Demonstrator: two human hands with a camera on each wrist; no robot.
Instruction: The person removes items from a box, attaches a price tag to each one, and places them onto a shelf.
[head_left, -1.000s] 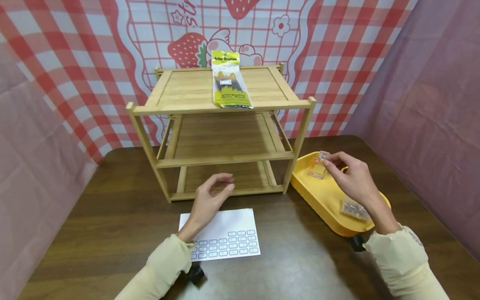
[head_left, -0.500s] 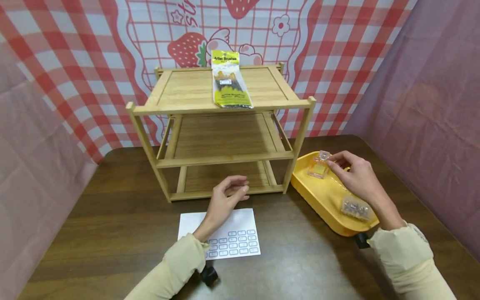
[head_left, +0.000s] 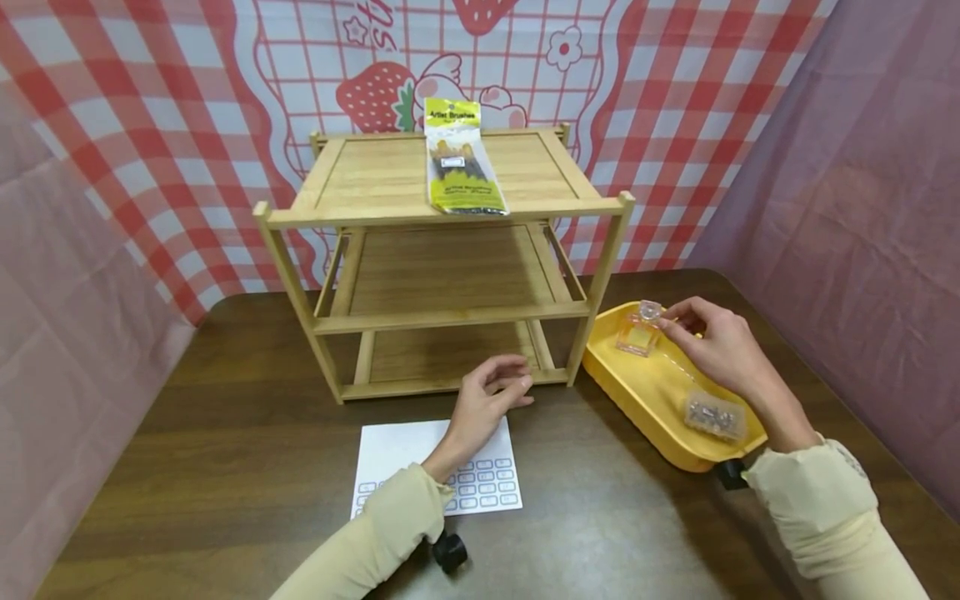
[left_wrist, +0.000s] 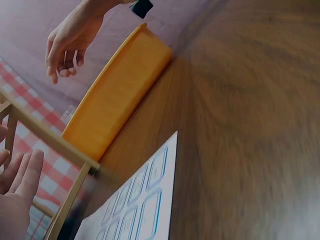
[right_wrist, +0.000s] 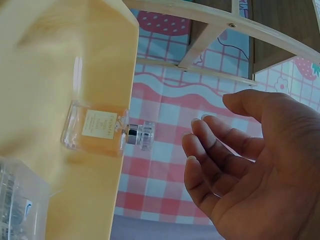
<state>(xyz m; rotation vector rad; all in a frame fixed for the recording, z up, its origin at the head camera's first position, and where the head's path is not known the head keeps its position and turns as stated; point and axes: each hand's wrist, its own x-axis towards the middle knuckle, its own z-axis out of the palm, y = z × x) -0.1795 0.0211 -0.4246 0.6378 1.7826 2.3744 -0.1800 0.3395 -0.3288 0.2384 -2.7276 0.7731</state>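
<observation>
Bottle (head_left: 638, 338) and all, our counter (head_left: 585, 533) bears the rack (head_left: 450, 318), then the tray (head_left: 648, 387) just right of it, the bottle in its far end. Our right hand (head_left: 716, 346), nearer of the 2, is loosely bent, empty, just right of the bottle, not touching; our left hand (head_left: 483, 408), likewise relaxed and empty, is well apart. Base to cap (right_wrist: 147, 136), the bottle points away from us.

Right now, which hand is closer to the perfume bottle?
Right: the right hand hovers beside the perfume bottle, not touching it; the left hand is farther, in front of the rack.
</observation>
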